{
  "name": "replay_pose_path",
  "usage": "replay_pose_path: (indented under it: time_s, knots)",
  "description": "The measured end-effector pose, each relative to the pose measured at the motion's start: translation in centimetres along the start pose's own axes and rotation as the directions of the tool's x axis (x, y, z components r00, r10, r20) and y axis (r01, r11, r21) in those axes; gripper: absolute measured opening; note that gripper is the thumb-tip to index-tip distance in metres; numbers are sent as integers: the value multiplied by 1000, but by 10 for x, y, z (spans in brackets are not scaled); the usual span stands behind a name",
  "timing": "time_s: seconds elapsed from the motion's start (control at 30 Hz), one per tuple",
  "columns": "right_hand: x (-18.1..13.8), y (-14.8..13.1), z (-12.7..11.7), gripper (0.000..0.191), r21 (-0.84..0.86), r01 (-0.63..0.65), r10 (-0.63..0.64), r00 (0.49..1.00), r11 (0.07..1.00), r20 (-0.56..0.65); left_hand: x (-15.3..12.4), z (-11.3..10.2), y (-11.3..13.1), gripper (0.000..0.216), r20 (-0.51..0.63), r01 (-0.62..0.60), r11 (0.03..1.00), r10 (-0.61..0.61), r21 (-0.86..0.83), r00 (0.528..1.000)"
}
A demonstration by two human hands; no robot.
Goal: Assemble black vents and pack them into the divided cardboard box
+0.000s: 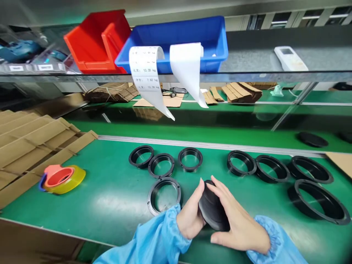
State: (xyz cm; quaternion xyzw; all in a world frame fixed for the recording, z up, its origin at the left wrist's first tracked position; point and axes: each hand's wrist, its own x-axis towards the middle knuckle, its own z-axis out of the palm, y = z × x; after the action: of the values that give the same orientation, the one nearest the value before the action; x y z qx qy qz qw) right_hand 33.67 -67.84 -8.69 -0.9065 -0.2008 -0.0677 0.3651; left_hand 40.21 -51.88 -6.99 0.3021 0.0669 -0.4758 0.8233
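Currently, over the green surface, the person's left hand and right hand hold a tilted black disc between them, the fingers of both closed on its edge. From here I see four black rings lying to its left, four more rings to its right, and a roll of yellow tape farther left, near the cardboard dividers.

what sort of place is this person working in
Most likely a factory assembly or packing station. Black rings are spread over a green workbench, interlocking cardboard dividers stand at the left, and printed paper strips, one showing kg weights, hang over a blue bin.
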Motion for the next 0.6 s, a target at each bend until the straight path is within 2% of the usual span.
replay_pose_path:
  time_s: [0.1, 0.2, 0.27, 0.33, 0.4, 0.47, 0.6]
  knots:
    - [27, -9, -15, 109, -26, 7, -6, 999, 1000, 43, -12, 4, 14, 70, 22, -92, 995, 92, -38, 995]
    - [72, 2, -22, 105, -67, -40, 34, 996, 997, -87, -20, -2, 18, 77, -37, -201, 979, 202, 7, 979]
    - [106, 16, -19, 99, -182, -94, 59, 980, 979, -192, -20, -12, 11, 73, -106, -233, 952, 257, 197, 961]
    - [138, 29, -12, 99, -320, -123, 59, 978, 939, -201, -18, -26, -2, 57, -110, -214, 835, 309, 507, 945]
    - [163, 36, -2, 102, -433, -131, 78, 987, 892, -139, -15, -40, -16, 35, -38, -182, 637, 315, 749, 948]
    - [178, 39, 8, 103, -499, -143, 112, 989, 855, -93, -14, -52, -27, 24, 63, -215, 482, 312, 849, 948]
    - [179, 43, 22, 104, -547, -185, 175, 982, 817, -70, -14, -67, -33, 27, 233, -337, 303, 332, 891, 914]
